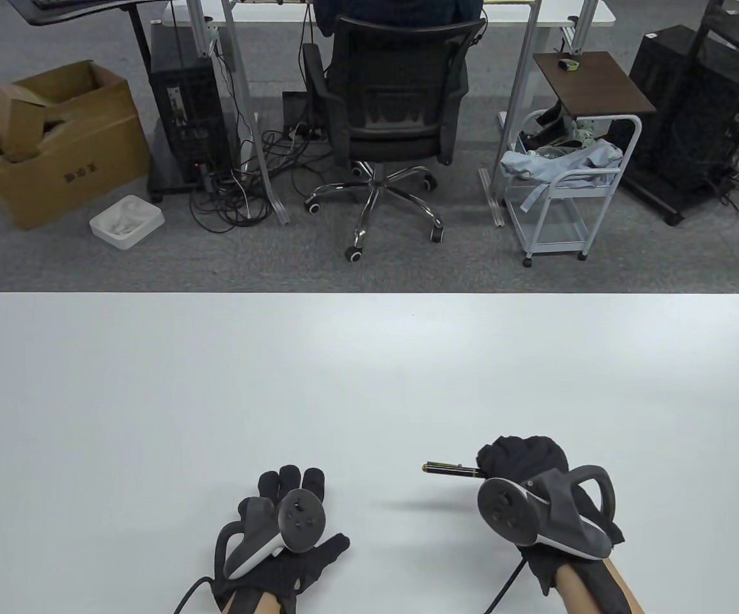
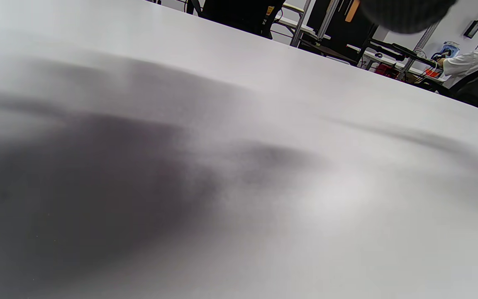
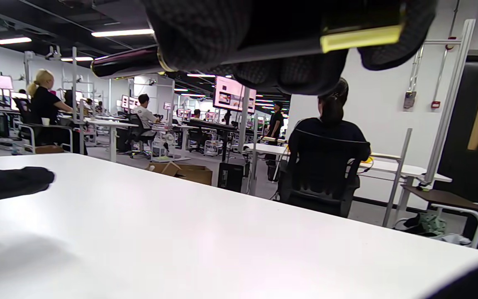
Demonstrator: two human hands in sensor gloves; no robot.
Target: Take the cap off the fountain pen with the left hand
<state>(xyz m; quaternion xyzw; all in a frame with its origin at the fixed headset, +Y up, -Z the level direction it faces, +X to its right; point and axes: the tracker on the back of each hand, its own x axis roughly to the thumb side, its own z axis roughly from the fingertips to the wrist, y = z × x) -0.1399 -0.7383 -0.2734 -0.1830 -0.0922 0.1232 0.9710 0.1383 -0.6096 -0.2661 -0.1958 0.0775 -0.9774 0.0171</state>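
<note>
Your white, smooth-topped table [image 1: 369, 384] fills the near half of the table view. Your left hand in its black sensor glove [image 1: 286, 543] lies flat on it near the bottom edge, fingers spread and holding nothing. Well apart to its right, your right hand in a matching black glove [image 1: 529, 473] is lifted and curled into a fist around the dark, slender fountain pen with gold trim [image 1: 452, 471]. The pen lies level, its free end pointing toward your left hand; a gold clip shows in the right wrist view. Beyond the table's far edge lie grey carpet, a black mesh office chair [image 1: 395, 109], a brown cardboard box [image 1: 50, 147] and a white wire cart [image 1: 561, 185].
</note>
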